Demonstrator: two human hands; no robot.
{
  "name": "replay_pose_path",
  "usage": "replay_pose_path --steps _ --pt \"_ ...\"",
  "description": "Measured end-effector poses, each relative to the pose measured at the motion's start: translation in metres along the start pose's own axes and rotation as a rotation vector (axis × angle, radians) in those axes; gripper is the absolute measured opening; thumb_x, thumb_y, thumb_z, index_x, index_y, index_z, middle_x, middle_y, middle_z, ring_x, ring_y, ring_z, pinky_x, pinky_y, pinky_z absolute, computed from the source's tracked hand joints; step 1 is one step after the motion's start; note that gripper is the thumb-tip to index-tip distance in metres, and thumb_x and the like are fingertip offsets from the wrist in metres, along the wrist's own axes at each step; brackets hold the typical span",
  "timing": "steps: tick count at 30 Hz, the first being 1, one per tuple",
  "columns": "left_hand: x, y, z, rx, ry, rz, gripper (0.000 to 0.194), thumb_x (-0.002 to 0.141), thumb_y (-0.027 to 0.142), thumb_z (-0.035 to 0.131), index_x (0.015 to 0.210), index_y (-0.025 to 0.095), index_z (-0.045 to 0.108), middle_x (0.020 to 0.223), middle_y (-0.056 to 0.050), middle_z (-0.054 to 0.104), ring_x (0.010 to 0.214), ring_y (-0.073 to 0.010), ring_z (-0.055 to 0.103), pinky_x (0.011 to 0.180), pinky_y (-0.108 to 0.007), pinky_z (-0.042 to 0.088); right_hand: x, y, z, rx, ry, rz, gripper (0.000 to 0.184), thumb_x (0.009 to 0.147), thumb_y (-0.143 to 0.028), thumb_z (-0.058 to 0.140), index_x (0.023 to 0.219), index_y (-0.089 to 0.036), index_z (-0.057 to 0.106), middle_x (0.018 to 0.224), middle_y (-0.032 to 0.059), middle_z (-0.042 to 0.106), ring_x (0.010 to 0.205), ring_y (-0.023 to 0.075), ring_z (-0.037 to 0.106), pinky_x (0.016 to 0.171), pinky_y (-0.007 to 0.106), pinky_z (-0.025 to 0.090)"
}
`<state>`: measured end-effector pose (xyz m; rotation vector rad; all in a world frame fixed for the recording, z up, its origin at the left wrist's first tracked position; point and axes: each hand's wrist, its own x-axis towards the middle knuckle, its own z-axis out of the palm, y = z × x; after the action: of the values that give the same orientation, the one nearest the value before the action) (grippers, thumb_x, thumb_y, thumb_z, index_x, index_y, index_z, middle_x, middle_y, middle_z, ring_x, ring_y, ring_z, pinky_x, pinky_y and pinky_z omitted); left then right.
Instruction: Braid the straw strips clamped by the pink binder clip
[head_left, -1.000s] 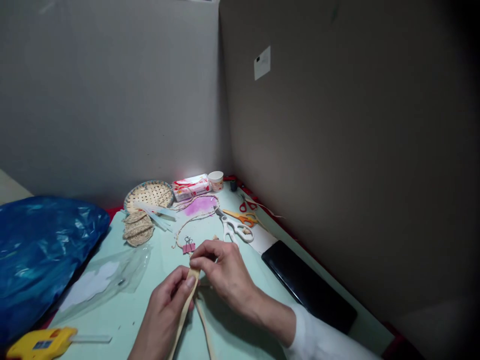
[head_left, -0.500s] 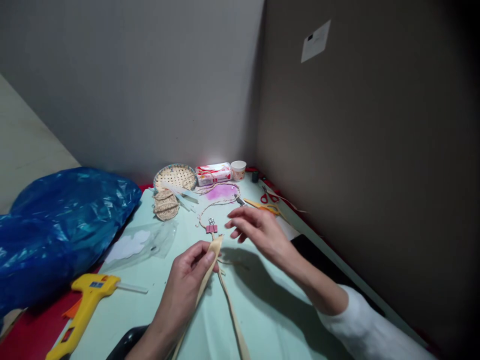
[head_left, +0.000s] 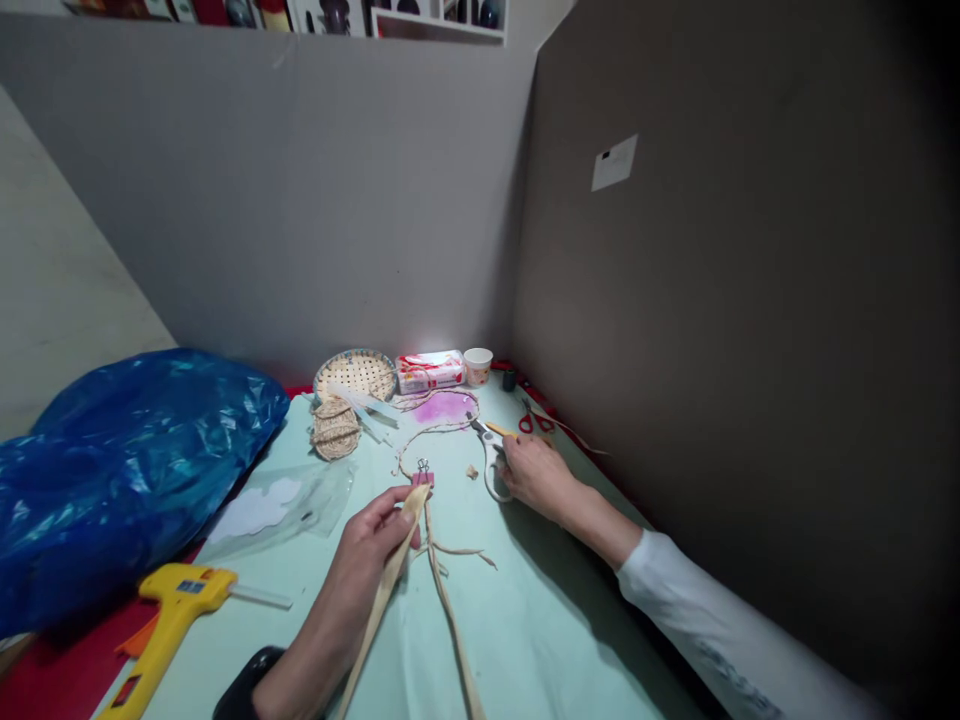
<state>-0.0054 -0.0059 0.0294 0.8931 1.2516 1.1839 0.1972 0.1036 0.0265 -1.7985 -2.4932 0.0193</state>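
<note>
My left hand (head_left: pixel 379 535) pinches a flat, pale raffia strip (head_left: pixel 386 590) between thumb and fingers; its lower end runs down toward me. Beside it, a second, twisted raffia strand (head_left: pixel 452 620) lies on the cloth, with thin side ends branching to the right. A pink binder clip (head_left: pixel 423 478) sits at the top of the strands, where a thin twisted cord (head_left: pixel 435 430) curves away. My right hand (head_left: pixel 536 472) is closed at the handles of white-and-grey scissors (head_left: pixel 491 465), which lie on the table, blades pointing away. Its fingertips are partly hidden.
Left stand a yellow glue gun (head_left: pixel 176 605), a blue plastic bag (head_left: pixel 150 450) and a clear packet (head_left: pixel 281 505). Farther back are a twine bundle (head_left: pixel 335 430), woven basket (head_left: pixel 352 375), tissue pack (head_left: pixel 430 372), paper cup (head_left: pixel 478 367) and red-handled scissors (head_left: pixel 536 420).
My right hand has moved from above the strands to the scissors on the right. My left hand keeps its strip. The view has tilted up, and a small scrap now shows near the clip.
</note>
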Motion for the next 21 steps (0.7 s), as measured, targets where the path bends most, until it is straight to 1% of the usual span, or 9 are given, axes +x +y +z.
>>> replay_pose_path --steps 4,7,9,11,14,16,18,21 --pt "0.002 0.010 -0.001 -0.045 0.006 -0.011 0.035 0.075 0.044 0.068 0.099 0.021 0.061 0.054 0.008 0.043 0.043 -0.0052 0.029 0.042 -0.016 0.022 -0.006 -0.001 -0.005 0.032 -0.005 -0.004 0.031 0.082 -0.020 0.054 0.108 -0.004 0.061 0.110 0.0233 0.063 0.107 0.0331 0.056 0.082 0.034 0.041" --pt "0.003 0.021 0.001 -0.008 0.025 0.039 0.033 0.075 0.044 0.070 0.096 0.019 0.062 0.054 0.007 0.046 0.044 -0.0055 0.033 0.043 -0.016 0.024 -0.011 0.002 -0.011 0.106 -0.012 0.031 0.030 0.076 -0.015 0.056 0.103 -0.004 0.061 0.105 0.0236 0.064 0.100 0.0316 0.058 0.075 0.032 0.041" --pt "0.005 0.027 0.003 -0.002 0.032 0.064 0.030 0.074 0.040 0.071 0.092 0.017 0.064 0.057 0.005 0.051 0.047 -0.0062 0.038 0.044 -0.016 0.027 -0.012 0.009 -0.016 0.183 -0.028 0.071 0.028 0.073 -0.016 0.057 0.099 -0.005 0.061 0.097 0.0208 0.066 0.089 0.0280 0.061 0.066 0.030 0.039" --pt "0.009 0.031 0.006 -0.017 0.017 0.072 0.025 0.073 0.036 0.072 0.083 0.014 0.064 0.066 0.001 0.058 0.053 -0.0068 0.045 0.047 -0.016 0.031 -0.012 0.020 -0.021 0.278 -0.052 0.104 0.028 0.072 -0.021 0.060 0.097 -0.008 0.061 0.091 0.0167 0.067 0.080 0.0239 0.061 0.059 0.027 0.037" --pt "0.016 0.032 0.011 -0.044 -0.051 0.057 0.020 0.073 0.030 0.071 0.076 0.012 0.063 0.079 -0.004 0.064 0.062 -0.0078 0.052 0.052 -0.016 0.037 -0.014 0.038 -0.029 0.441 -0.110 0.120 0.031 0.071 -0.024 0.061 0.098 -0.010 0.061 0.088 0.0114 0.067 0.075 0.0190 0.060 0.055 0.024 0.036" --pt "0.021 0.029 0.015 -0.052 -0.086 0.009 0.019 0.072 0.029 0.071 0.077 0.012 0.063 0.075 -0.003 0.063 0.059 -0.0077 0.052 0.051 -0.016 0.036 -0.017 0.046 -0.034 0.557 -0.176 0.122 0.034 0.075 -0.023 0.057 0.106 -0.010 0.059 0.082 0.0079 0.067 0.065 0.0150 0.059 0.051 0.022 0.037" --pt "0.027 0.026 0.021 -0.045 -0.105 -0.039 0.021 0.070 0.030 0.072 0.075 0.013 0.061 0.065 0.000 0.060 0.051 -0.0066 0.048 0.046 -0.017 0.032 -0.020 0.051 -0.041 0.659 -0.247 0.110 0.033 0.079 -0.023 0.051 0.109 -0.010 0.060 0.076 0.0053 0.067 0.055 0.0116 0.056 0.049 0.021 0.039" --pt "0.036 0.024 0.031 0.003 -0.115 -0.040 0.023 0.067 0.030 0.073 0.071 0.013 0.058 0.059 0.001 0.057 0.044 -0.0050 0.042 0.043 -0.017 0.027 -0.026 0.057 -0.055 0.772 -0.300 0.086 0.029 0.080 -0.028 0.052 0.100 -0.011 0.066 0.069 0.0040 0.066 0.050 0.0107 0.054 0.047 0.021 0.040"
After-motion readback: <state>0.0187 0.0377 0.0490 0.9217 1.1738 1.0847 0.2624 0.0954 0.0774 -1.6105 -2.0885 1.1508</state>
